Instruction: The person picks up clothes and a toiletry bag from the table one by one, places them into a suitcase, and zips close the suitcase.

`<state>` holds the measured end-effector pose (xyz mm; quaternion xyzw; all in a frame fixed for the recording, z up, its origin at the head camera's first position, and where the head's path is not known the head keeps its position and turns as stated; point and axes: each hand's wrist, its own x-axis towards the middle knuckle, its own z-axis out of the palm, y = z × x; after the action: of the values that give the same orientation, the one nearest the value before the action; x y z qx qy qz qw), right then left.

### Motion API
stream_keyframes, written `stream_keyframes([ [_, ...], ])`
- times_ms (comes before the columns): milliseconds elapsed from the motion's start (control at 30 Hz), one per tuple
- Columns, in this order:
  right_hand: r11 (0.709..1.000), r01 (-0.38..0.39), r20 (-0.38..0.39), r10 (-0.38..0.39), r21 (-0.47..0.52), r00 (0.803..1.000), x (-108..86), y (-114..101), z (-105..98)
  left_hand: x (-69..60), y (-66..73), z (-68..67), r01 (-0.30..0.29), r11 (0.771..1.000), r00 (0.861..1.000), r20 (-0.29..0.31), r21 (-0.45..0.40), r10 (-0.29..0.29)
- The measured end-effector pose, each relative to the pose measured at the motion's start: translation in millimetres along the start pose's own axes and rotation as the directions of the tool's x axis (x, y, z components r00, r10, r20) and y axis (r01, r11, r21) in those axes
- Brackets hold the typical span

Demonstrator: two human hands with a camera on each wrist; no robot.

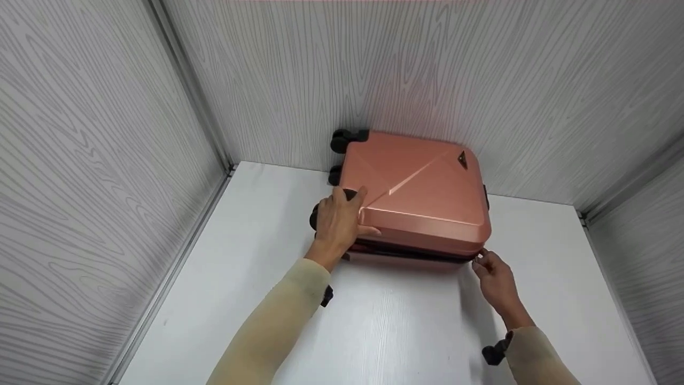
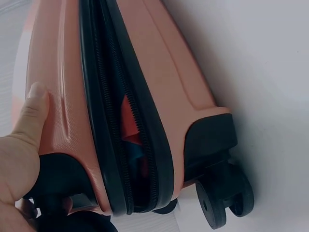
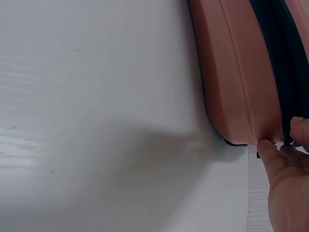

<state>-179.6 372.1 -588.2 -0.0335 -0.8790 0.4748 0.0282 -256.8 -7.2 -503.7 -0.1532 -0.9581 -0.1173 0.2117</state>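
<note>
A pink hard-shell suitcase (image 1: 417,182) lies flat on the white surface, its black wheels (image 1: 340,141) on the left. Along the near side, the black zipper (image 2: 108,92) gapes at the wheel end, and red and blue material (image 2: 129,121) shows inside. My left hand (image 1: 336,222) grips the near wheel-end corner, its thumb (image 2: 33,113) laid along the upper shell. At the opposite near corner, my right hand (image 1: 492,278) pinches at the zipper with thumb and fingers. What they hold, seemingly the zipper pull, is mostly hidden by the fingertips.
A grey wood-grain wall (image 1: 267,80) stands close behind the suitcase. More panels rise on the left (image 1: 80,187) and right (image 1: 641,240). The white surface (image 1: 395,326) extends in front of the suitcase and to both sides.
</note>
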Motion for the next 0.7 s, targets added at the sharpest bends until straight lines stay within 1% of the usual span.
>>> stream_keyframes([
  [167, 0.997, -0.012, 0.017, 0.011, 0.072, 1.000, -2.1, -1.3, 2.2, -0.9, -1.7, 1.0, -0.004, 1.000, 1.000, -0.003, -0.002, 0.004],
  [233, 0.998, -0.018, 0.003, 0.018, 0.064, 1.000, -2.1, -2.4, 2.5, -0.2, -1.3, 1.3, -0.009, 1.000, 1.000, -0.017, -0.006, 0.009],
  [300, 0.999, -0.039, -0.019, 0.039, 0.032, 0.999, -2.5, -2.9, 3.3, 0.2, -0.1, 1.9, -0.014, 1.000, 1.000, -0.023, -0.014, 0.013],
  [400, 0.998, -0.069, -0.064, 0.069, -0.002, 0.996, -2.7, -2.6, 5.5, 0.7, 2.2, 2.4, -0.010, 1.000, 1.000, -0.014, -0.022, 0.010],
  [467, 0.996, -0.088, -0.091, 0.088, 0.007, 0.992, -2.5, -1.2, 6.7, 0.9, 3.7, 2.4, -0.002, 1.000, 1.000, 0.004, -0.026, 0.002],
  [500, 0.995, -0.092, -0.101, 0.095, 0.030, 0.990, -1.8, -0.2, 7.2, 1.2, 4.3, 2.2, 0.003, 1.000, 1.000, 0.009, -0.024, -0.003],
  [600, 0.984, -0.106, -0.098, 0.121, 0.146, 0.988, 1.7, 2.4, 7.0, 2.4, 5.4, 1.1, 0.014, 1.000, 1.000, 0.009, -0.016, -0.014],
  [633, 0.975, -0.115, -0.093, 0.134, 0.189, 0.987, 3.1, 3.4, 6.6, 2.5, 5.8, 0.8, 0.016, 1.000, 1.000, 0.011, -0.012, -0.015],
  [700, 0.949, -0.131, -0.077, 0.160, 0.288, 0.984, 4.9, 5.2, 5.8, 2.3, 6.6, 0.5, 0.016, 1.000, 1.000, 0.012, -0.007, -0.016],
])
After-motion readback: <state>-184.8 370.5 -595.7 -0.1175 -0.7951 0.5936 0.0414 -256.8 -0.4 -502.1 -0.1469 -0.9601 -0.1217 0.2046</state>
